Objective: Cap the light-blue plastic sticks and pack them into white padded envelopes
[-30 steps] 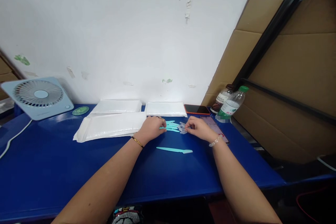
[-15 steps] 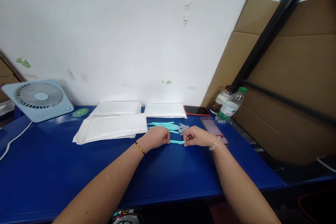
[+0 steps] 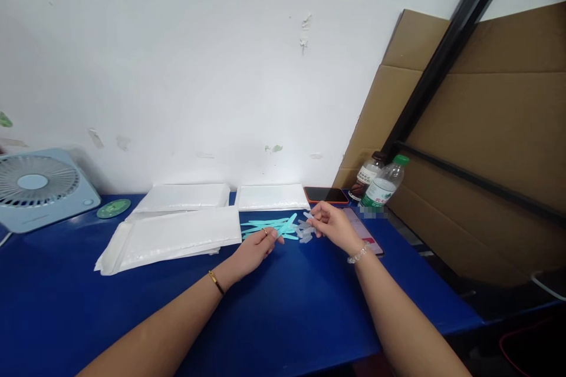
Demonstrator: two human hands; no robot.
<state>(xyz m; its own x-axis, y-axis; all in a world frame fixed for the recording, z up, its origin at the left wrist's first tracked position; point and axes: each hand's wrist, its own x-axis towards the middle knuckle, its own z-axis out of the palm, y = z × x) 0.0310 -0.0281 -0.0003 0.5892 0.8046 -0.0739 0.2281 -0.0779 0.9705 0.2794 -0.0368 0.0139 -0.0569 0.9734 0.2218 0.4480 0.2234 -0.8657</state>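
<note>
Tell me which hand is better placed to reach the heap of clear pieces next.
Probably the right hand: its fingertips are right beside the heap of clear pieces, pinching one. The left hand is farther off, holding a turquoise stick.

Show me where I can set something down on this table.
Free: the blue table between the white envelopes and left forearm, and between that and the right forearm. Crowded: around the turquoise sticks and clear pieces, and by the phones and bottles.
</note>
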